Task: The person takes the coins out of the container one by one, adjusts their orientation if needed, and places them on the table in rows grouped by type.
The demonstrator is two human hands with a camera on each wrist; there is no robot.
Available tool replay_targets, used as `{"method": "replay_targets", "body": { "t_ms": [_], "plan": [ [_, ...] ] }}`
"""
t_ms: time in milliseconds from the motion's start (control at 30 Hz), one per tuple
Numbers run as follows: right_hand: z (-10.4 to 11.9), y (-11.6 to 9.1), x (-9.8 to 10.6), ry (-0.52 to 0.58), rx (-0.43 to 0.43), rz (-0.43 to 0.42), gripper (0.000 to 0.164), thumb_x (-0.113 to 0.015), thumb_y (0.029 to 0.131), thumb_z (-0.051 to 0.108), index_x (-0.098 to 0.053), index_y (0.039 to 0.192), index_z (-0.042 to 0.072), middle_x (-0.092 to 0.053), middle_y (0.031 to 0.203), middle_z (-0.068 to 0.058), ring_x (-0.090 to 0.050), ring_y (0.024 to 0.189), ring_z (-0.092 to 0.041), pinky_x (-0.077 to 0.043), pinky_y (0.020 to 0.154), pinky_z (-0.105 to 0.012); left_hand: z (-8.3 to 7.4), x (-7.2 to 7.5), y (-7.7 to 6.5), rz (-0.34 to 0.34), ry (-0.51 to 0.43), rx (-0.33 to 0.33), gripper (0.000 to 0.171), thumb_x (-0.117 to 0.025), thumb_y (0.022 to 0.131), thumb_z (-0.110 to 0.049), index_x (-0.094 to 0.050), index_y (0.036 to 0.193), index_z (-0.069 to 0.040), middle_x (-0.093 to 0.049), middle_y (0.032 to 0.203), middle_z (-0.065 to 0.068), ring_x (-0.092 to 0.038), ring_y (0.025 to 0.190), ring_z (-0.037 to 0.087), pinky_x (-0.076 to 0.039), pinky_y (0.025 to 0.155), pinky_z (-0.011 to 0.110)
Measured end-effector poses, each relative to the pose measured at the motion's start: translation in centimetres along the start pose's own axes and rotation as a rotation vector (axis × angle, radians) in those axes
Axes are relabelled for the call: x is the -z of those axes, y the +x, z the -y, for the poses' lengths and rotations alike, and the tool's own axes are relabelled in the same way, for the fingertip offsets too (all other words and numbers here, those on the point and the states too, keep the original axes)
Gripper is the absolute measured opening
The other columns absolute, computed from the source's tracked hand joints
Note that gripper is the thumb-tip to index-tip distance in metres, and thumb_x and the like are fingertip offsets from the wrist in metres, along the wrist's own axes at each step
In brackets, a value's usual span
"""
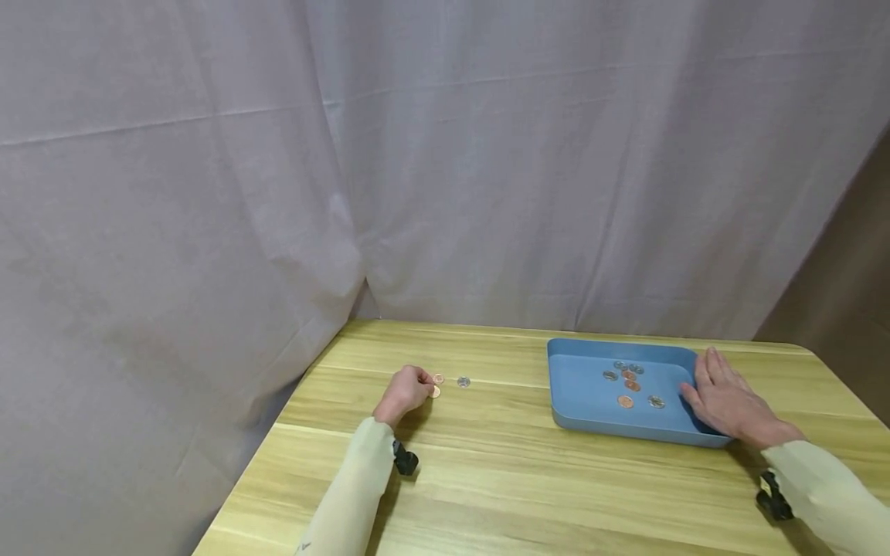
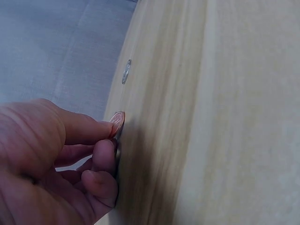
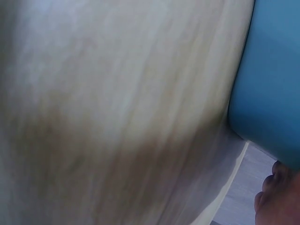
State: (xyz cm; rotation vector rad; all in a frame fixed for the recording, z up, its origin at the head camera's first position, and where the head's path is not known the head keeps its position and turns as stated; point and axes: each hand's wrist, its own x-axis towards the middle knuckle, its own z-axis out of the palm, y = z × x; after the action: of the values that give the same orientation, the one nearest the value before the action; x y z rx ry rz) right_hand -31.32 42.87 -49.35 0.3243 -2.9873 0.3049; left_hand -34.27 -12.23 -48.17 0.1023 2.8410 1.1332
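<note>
My left hand (image 1: 405,391) pinches a copper coin (image 2: 117,122) between thumb and finger, close over the wooden table. Just beyond the fingertips lie another copper coin (image 1: 439,378) and, a little to its right, a silver coin (image 1: 463,381). On the right, my right hand (image 1: 730,401) rests with fingers stretched out along the right rim of a blue tray (image 1: 584,398), the thumb reaching over the inside edge. Several coins, copper and silver, lie in the tray, among them a copper coin (image 1: 626,401) and a silver coin (image 1: 657,401) nearest the front.
The wooden table (image 1: 501,479) stretches between the left hand and the tray and on toward the front. Grey curtains (image 1: 473,193) hang behind it and along its left side. Each sleeve carries a small black wrist device (image 1: 405,459).
</note>
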Motion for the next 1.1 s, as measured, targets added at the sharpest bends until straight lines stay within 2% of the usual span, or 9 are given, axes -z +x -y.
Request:
{"method": "replay_targets", "body": {
  "t_ms": [133,300,467,600,833,967,1100],
  "plan": [
    [0.0,0.1,0.0,-0.004,0.000,-0.006,0.076,-0.028,0.106,0.039,-0.006,0.144,-0.024,0.008,0.152,-0.043,0.007,0.144,-0.055,-0.006,0.115,-0.065,0.0,-0.2,-0.1,-0.016,0.040,-0.017,0.008,-0.065,0.090,-0.009,-0.068,0.083,-0.008,-0.065,0.082,0.003,-0.049,0.063,0.012,-0.039,0.055,0.023],
    [0.1,0.0,-0.1,-0.009,-0.001,-0.016,0.075,-0.028,0.107,0.038,-0.007,0.143,-0.025,0.006,0.151,-0.045,0.003,0.144,-0.056,-0.009,0.114,-0.066,0.2,-0.4,0.0,-0.059,0.100,-0.048,0.022,-0.059,0.087,-0.003,-0.059,0.066,-0.011,-0.055,0.064,-0.001,-0.041,0.054,0.010,-0.032,0.049,0.022],
    [-0.1,-0.1,-0.1,-0.013,0.000,-0.020,0.075,-0.028,0.107,0.037,-0.007,0.143,-0.025,0.005,0.151,-0.045,0.002,0.144,-0.056,-0.008,0.115,-0.065,0.2,-0.6,0.1,-0.036,0.070,-0.021,0.029,-0.056,0.089,-0.003,-0.053,0.062,-0.014,-0.050,0.059,-0.002,-0.036,0.049,0.009,-0.028,0.046,0.022],
    [-0.2,-0.1,0.0,-0.015,-0.007,-0.017,0.075,-0.028,0.107,0.037,-0.007,0.144,-0.025,0.006,0.152,-0.044,0.004,0.144,-0.055,-0.005,0.117,-0.064,0.1,-0.7,0.0,-0.026,0.038,-0.026,0.024,-0.057,0.089,-0.004,-0.057,0.066,-0.011,-0.054,0.063,0.000,-0.037,0.050,0.010,-0.029,0.047,0.023],
    [0.1,0.0,0.3,-0.038,0.000,-0.020,0.073,-0.030,0.107,0.035,-0.010,0.143,-0.025,0.002,0.151,-0.045,0.002,0.144,-0.055,-0.007,0.117,-0.063,0.3,-0.5,-0.2,-0.024,-0.025,0.009,0.011,-0.057,0.095,-0.011,-0.064,0.086,-0.009,-0.065,0.078,0.003,-0.044,0.056,0.012,-0.036,0.050,0.025],
    [0.3,0.1,0.3,-0.040,-0.013,-0.012,0.073,-0.031,0.106,0.035,-0.010,0.143,-0.025,0.000,0.151,-0.045,0.001,0.144,-0.056,-0.012,0.114,-0.065,-0.2,-0.2,-0.2,-0.020,-0.060,-0.014,0.008,-0.056,0.095,-0.011,-0.062,0.091,-0.007,-0.070,0.080,0.006,-0.054,0.061,0.013,-0.039,0.053,0.025],
    [0.0,0.1,0.0,-0.029,-0.018,-0.013,0.075,-0.031,0.106,0.037,-0.010,0.143,-0.025,0.000,0.151,-0.045,0.001,0.143,-0.056,-0.011,0.114,-0.066,-1.2,-0.1,-0.3,-0.021,-0.072,-0.057,0.007,-0.054,0.095,-0.010,-0.060,0.094,-0.007,-0.070,0.079,0.007,-0.061,0.065,0.015,-0.043,0.056,0.026]
  ]
}}
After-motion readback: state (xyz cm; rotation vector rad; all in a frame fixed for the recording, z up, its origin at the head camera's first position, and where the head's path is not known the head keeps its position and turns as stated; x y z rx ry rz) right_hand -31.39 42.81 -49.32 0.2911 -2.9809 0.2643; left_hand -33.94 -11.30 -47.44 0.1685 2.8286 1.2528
